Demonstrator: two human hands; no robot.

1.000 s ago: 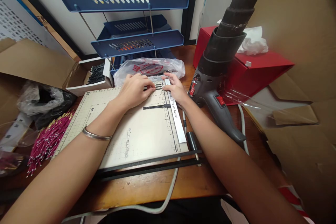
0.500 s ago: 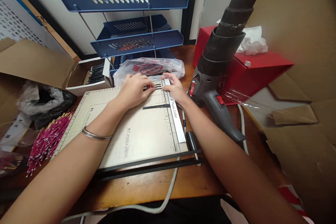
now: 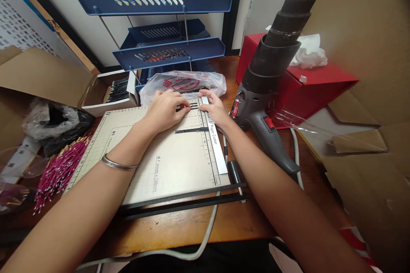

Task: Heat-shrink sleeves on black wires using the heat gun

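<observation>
A cream paper cutter board (image 3: 179, 158) with printed grid lines lies before me. My left hand (image 3: 166, 110), a metal bangle on its wrist, rests on the board's far part, fingers curled and pinched around thin black cords (image 3: 194, 105). Their ends stick out to the right. Across the cutter's white "Paper Cutter" strip (image 3: 218, 149) lies my right hand (image 3: 215, 110), thumb and fingers apart beside those ends; whether it touches them I cannot tell. Nearer to me, a bunch of black cords (image 3: 190, 130) lies flat, its right end at the strip.
A grey heat gun (image 3: 256, 89) stands right of the cutter, by a red box (image 3: 323, 77). Blue shelf trays (image 3: 169, 49) and a plastic bag (image 3: 153, 87) are behind. Left are magenta cords (image 3: 60, 170) and a box (image 3: 105, 104) of black pieces. A cable (image 3: 209, 226) crosses the table.
Both hands keep nearly the same pose over the cutter. The whole view has shifted very slightly; the cords and tools lie as before.
</observation>
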